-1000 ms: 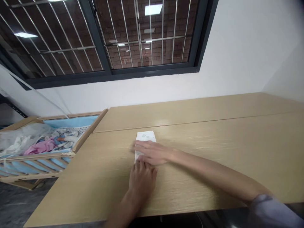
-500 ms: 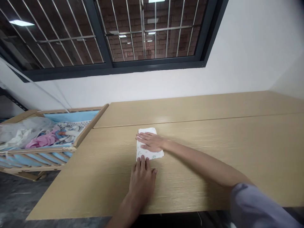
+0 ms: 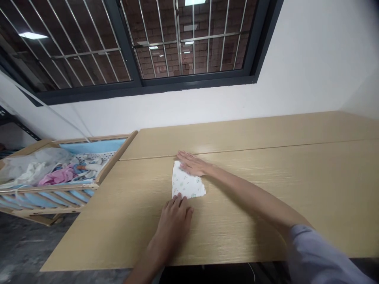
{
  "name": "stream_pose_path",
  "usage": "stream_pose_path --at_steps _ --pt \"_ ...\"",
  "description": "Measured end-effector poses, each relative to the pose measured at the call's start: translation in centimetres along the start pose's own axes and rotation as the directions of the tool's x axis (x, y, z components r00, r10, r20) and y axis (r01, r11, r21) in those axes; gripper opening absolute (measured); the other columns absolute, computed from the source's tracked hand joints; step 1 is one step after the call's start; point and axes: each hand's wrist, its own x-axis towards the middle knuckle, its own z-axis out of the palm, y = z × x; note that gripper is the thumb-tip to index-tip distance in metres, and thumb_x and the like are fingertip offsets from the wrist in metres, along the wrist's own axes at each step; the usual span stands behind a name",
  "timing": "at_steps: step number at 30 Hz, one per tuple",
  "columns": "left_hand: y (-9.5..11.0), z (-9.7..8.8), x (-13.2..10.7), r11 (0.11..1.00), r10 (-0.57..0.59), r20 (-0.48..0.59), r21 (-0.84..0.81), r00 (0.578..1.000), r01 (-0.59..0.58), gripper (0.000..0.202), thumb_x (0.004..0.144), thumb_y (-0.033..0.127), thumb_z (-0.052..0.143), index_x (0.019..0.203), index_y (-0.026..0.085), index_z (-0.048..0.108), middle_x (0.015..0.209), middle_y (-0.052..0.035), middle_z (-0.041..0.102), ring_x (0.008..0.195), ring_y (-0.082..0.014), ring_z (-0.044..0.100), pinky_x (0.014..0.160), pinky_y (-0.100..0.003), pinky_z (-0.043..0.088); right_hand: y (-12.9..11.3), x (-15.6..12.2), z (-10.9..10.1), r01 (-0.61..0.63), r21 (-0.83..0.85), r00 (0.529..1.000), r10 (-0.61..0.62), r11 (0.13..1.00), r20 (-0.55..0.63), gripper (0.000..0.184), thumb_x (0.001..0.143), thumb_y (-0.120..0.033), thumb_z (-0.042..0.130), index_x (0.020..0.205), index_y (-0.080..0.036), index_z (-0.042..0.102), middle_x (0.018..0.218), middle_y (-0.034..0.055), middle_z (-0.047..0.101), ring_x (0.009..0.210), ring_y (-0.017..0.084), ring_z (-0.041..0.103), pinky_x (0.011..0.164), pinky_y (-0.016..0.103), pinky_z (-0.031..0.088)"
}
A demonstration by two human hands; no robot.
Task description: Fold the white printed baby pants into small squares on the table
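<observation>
A white folded pad printed with small green figures [image 3: 187,182] lies wedge-shaped at the centre of the pale wood-grain table [image 3: 266,189]. The flat, released right hand [image 3: 192,163] rests on its upper tip; the open left hand [image 3: 173,227] seems to touch its lower edge, not gripping. A wooden crib [image 3: 118,157] holding clothes stands at the left of the frame.

I'm getting even, fairly bright indoor light, with white rectangular ceiling lights [image 3: 194,2] glinting in the glass of the dark-framed barred window [image 3: 139,83], no hard glare. Only a soft shadow below the right forearm [image 3: 248,197] on the pale wood-grain tabletop [image 3: 296,157]. Centre looks reasonably sharp; wide-angle bowing at the edges, top corners darker.
</observation>
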Motion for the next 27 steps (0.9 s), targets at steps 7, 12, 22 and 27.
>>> stream_pose_path --at_steps 7,12,22,27 --pt "-4.5 -1.7 1.0 0.975 0.118 -0.061 -0.181 0.991 -0.127 0.024 0.100 0.022 0.044 0.104 0.022 0.069 0.110 -0.0058 0.072 0.106 -0.0234 0.064 0.096 -0.040 0.050 -5.6 -6.6 -2.2 0.069 -0.066 0.996 -0.072 0.995 -0.052 0.043 0.100 -0.047 0.048 0.129 -0.020 0.063 0.122 0.0137 0.066 0.116 0.030 0.058 0.107 0.050 0.039" --pt "-6.3 -0.8 1.7 0.975 0.222 -0.103 0.001 0.970 -0.223 0.027 0.095 0.009 0.045 0.102 0.020 0.069 0.110 -0.0066 0.071 0.103 -0.0244 0.062 0.094 -0.041 0.049 -6.9 -11.6 -0.3 0.062 -0.137 0.998 -0.064 0.989 -0.011 0.031 0.100 -0.039 0.050 0.113 -0.019 0.070 0.108 0.0126 0.069 0.103 0.028 0.064 0.095 0.045 0.047" --pt "-4.6 -0.7 3.8 0.938 0.324 -0.028 0.143 0.946 -0.317 0.024 0.088 0.002 0.049 0.098 0.020 0.063 0.102 -0.0089 0.068 0.094 -0.0255 0.061 0.089 -0.040 0.046 -5.5 -14.1 1.5 -0.067 -0.302 0.987 0.020 0.951 -0.157 0.032 0.102 -0.019 0.039 0.112 -0.017 0.069 0.113 0.0152 0.069 0.106 0.028 0.064 0.096 0.047 0.047" --pt "-4.0 -2.1 5.3 0.964 0.262 -0.170 0.082 0.950 -0.251 0.019 0.093 0.012 0.045 0.097 0.020 0.062 0.098 -0.0084 0.066 0.094 -0.0256 0.059 0.088 -0.040 0.046 -6.0 -13.7 0.3 -0.161 -0.142 0.963 0.124 0.977 -0.238 0.024 0.095 -0.018 0.044 0.105 -0.018 0.066 0.104 0.0112 0.068 0.103 0.026 0.061 0.096 0.041 0.046"
